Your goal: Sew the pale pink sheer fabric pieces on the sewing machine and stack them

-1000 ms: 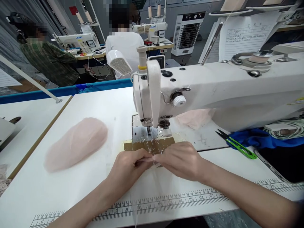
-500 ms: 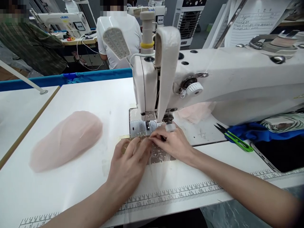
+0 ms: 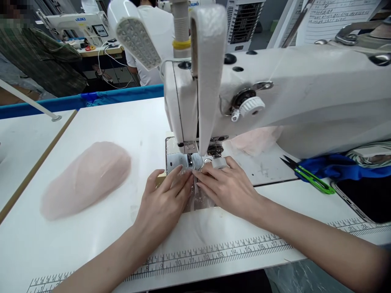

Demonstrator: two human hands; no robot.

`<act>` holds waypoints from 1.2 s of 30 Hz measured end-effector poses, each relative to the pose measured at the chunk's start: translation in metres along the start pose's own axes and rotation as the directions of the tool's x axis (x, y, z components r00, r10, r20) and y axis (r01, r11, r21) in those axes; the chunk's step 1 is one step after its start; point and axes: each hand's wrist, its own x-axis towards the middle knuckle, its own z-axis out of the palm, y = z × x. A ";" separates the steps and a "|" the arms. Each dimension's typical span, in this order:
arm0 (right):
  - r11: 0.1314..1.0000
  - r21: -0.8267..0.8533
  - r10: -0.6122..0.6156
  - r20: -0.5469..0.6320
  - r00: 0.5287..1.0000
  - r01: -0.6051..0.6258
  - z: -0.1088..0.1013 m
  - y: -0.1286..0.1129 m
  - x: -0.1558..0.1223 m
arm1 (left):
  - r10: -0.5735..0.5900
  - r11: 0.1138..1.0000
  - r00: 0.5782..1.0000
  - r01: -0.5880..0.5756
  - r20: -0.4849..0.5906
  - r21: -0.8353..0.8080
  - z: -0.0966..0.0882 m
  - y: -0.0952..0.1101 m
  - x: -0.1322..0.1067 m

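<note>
A thin, see-through fabric piece [image 3: 199,203] lies in front of the presser foot [image 3: 190,161] of a white sewing machine [image 3: 308,81]. My left hand [image 3: 161,209] is on its left side, fingers bent and closed on the fabric. From the right, my right hand [image 3: 233,187] holds the same piece with its fingers together, just below the needle area. The fingertips of both hands nearly meet there, and they partly hide the fabric's edge.
A pale pink sheer piece [image 3: 88,179] lies at left; more pink fabric [image 3: 256,140] sits behind the needle. Green-handled thread snips [image 3: 316,181], blue cloth [image 3: 330,167] and a phone [image 3: 366,199] are at right. A printed ruler [image 3: 207,257] runs along the front edge. Two people are beyond.
The view has moved closer to the machine. My right hand's fingers have gone from a raised pinch to lying flatter over the fabric; both hands are slightly nearer the presser foot.
</note>
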 end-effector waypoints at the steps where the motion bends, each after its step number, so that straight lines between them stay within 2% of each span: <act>1: 1.000 -0.017 0.004 0.009 1.000 -0.004 0.001 -0.001 0.000 | -0.008 1.000 1.000 0.008 -0.004 0.009 0.001 0.000 0.001; 18: 0.997 -0.056 0.053 0.076 0.996 -0.048 0.003 0.005 0.006 | -0.059 0.998 0.997 0.057 -0.058 -0.034 0.008 -0.006 0.009; 29: 0.994 -0.084 0.080 0.123 0.989 -0.070 0.002 0.004 0.006 | -0.055 0.998 0.998 0.055 -0.034 -0.011 0.008 -0.007 0.008; 36: 0.993 -0.093 0.079 0.114 0.990 -0.069 0.002 0.004 0.006 | -0.061 0.998 0.997 0.060 -0.038 -0.023 0.009 -0.007 0.008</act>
